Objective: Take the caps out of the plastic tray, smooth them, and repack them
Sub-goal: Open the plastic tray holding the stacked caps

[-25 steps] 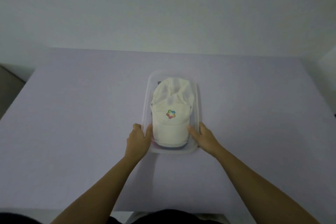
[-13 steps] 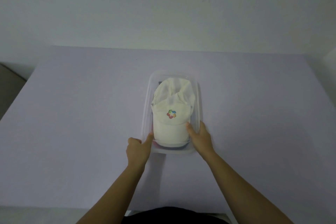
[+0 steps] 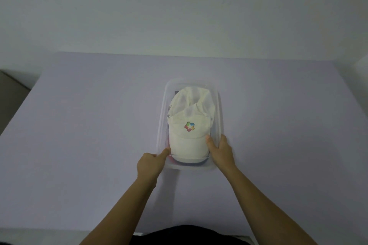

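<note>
A clear plastic tray [image 3: 219, 103] stands in the middle of the lavender table. A white cap [image 3: 189, 137] with a small multicoloured logo lies on top inside it, brim toward me. Edges of darker and reddish caps [image 3: 175, 160] show under the brim. My left hand [image 3: 150, 164] is at the tray's near left corner, thumb over the rim beside the brim. My right hand [image 3: 221, 150] holds the tray's near right side, its thumb pressing on the white cap's brim edge.
The lavender table [image 3: 89, 135] spreads wide on both sides of the tray. A pale wall rises behind its far edge. A darker floor strip [image 3: 12, 89] shows past the table's left edge.
My left hand slid back along the tray's left rim toward the near corner. My right hand's thumb moved slightly further onto the brim. The tray and cap stayed put.
</note>
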